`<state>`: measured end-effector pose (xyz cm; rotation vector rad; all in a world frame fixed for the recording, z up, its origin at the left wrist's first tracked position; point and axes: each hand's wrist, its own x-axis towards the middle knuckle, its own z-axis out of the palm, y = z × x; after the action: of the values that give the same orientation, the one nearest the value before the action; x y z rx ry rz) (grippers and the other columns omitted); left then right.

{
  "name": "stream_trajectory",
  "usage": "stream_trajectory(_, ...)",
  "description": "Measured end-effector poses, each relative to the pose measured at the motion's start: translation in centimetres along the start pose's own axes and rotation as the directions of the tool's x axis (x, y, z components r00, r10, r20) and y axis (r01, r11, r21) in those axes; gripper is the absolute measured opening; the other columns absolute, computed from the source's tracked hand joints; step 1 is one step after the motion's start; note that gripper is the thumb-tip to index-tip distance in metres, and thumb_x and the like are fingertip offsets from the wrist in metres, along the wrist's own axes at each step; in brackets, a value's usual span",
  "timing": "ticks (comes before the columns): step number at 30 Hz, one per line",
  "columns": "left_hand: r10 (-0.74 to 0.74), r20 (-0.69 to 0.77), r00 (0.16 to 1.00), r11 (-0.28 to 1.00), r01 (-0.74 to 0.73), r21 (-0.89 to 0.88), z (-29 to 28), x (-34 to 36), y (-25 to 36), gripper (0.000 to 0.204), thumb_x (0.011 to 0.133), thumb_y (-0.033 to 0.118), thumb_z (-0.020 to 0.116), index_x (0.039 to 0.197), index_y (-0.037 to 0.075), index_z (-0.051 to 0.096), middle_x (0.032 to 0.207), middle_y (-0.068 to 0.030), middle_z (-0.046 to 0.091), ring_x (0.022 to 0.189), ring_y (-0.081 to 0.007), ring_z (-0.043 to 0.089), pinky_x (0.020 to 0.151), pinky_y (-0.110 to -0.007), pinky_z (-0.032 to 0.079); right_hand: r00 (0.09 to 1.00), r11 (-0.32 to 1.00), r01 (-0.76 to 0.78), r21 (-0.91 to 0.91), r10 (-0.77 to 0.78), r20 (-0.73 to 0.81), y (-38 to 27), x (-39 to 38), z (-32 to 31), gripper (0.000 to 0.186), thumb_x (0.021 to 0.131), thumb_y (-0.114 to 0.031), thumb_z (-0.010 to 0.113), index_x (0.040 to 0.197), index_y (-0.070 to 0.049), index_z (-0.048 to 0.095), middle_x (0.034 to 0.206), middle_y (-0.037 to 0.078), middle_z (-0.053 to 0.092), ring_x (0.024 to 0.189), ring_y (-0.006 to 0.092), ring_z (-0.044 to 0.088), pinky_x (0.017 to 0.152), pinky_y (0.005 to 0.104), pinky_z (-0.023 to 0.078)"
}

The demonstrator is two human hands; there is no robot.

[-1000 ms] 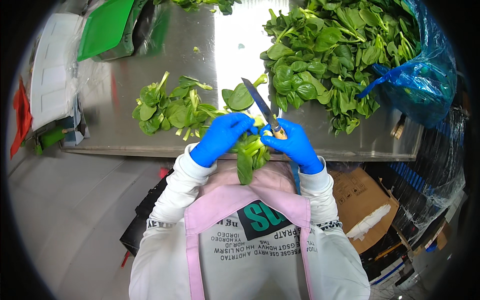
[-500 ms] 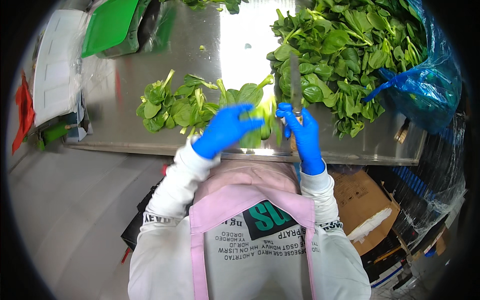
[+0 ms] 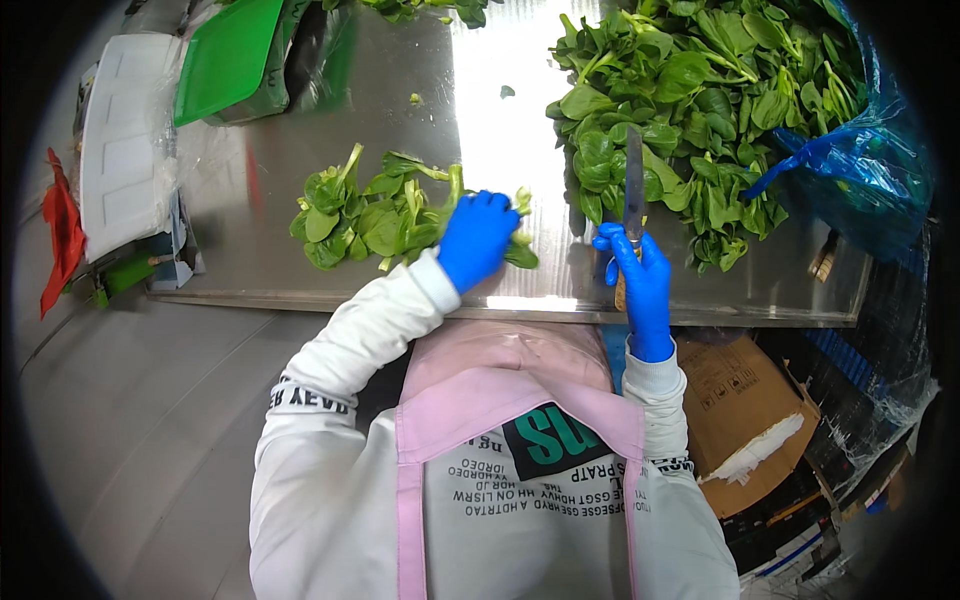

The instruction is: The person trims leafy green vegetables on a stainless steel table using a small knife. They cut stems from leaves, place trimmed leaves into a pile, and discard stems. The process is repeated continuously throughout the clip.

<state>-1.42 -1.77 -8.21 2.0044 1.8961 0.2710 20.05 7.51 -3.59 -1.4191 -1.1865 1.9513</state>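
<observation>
A small row of leafy greens (image 3: 385,228) is laid near left on the surface (image 3: 385,105), partly covered by the left hand (image 3: 475,245), whose grip cannot be told, while the knife (image 3: 634,185) is clasped in the right hand (image 3: 645,285) and a larger heap (image 3: 690,110), far right, is seemingly left unworked.

Pale-stemmed green leafy bunches (image 3: 383,228) lie clustered left of a wooden-handled knife (image 3: 634,185) pointing forward.
</observation>
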Motion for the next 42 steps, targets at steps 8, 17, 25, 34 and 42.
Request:
stream_trajectory(8, -0.248, -0.096, 0.964, 0.928, 0.265, 0.261, -2.7, -7.4, -6.9, 0.021, 0.064, 0.003, 0.063, 0.084, 0.009, 0.059, 0.095, -0.0118, 0.056, 0.093, -0.0318, 0.053, 0.078, -0.043, 0.042, 0.986, 0.979, 0.125, -0.162, -0.141, -0.093, -1.9, 1.4, -0.3, 0.017, 0.086, -0.015, 0.063, 0.097, -0.002, 0.061, 0.084, 0.005, 0.065, 0.061, 0.0045, 0.05, 0.054, 0.0194, 0.041)
stream_trajectory(17, -0.355, -0.272, 0.895, 0.934, 0.327, -0.144, -8.0, -4.5, -0.6, 0.036, 0.071, 0.015, 0.072, 0.105, 0.009, 0.062, 0.114, -0.0124, 0.054, 0.106, -0.0316, 0.051, 0.09, -0.04, 0.042, 0.825, 0.648, 0.373, -0.664, -0.559, -0.083, -4.6, 5.4, -1.5, 0.046, 0.071, -0.026, 0.078, 0.108, -0.008, 0.058, 0.096, 0.008, 0.064, 0.082, 0.018, 0.062, 0.074, 0.0296, 0.049)
stream_trajectory(25, -0.367, -0.311, 0.877, 0.777, 0.105, -0.62, -6.8, -1.5, 5.9, 0.027, 0.077, 0.006, 0.066, 0.104, 0.007, 0.063, 0.106, -0.0102, 0.059, 0.097, -0.0243, 0.058, 0.087, -0.032, 0.044, 0.832, 0.453, 0.418, -0.787, -0.538, 0.133, -2.0, 8.0, -0.1, 0.038, 0.07, -0.026, 0.074, 0.104, -0.014, 0.059, 0.091, 0.007, 0.063, 0.074, 0.0242, 0.063, 0.062, 0.0342, 0.049)
stream_trajectory(34, -0.496, 0.139, 0.857, -0.022, 0.147, -0.989, -4.5, 1.2, 9.3, 0.022, 0.088, 0.013, 0.059, 0.107, 0.001, 0.061, 0.102, -0.0058, 0.063, 0.092, -0.0126, 0.058, 0.083, -0.027, 0.046, 0.984, 0.922, 0.162, 0.352, -0.125, -0.126, -5.3, 3.7, -3.0, 0.032, 0.077, -0.004, 0.069, 0.105, -0.005, 0.053, 0.07, -0.001, 0.049, 0.05, 0.0076, 0.044, 0.046, 0.0217, 0.035)
stream_trajectory(42, -0.592, 0.147, 0.793, -0.155, 0.067, -0.986, -5.2, 4.0, 10.7, 0.029, 0.081, 0.015, 0.069, 0.103, -0.002, 0.062, 0.091, -0.0066, 0.064, 0.08, -0.0109, 0.057, 0.074, -0.024, 0.047, 0.953, 0.941, 0.302, 0.153, -0.304, -0.012, -2.1, 0.3, -1.0, 0.028, 0.074, -0.001, 0.071, 0.098, -0.003, 0.056, 0.073, 0.002, 0.057, 0.057, 0.0086, 0.052, 0.05, 0.022, 0.041)
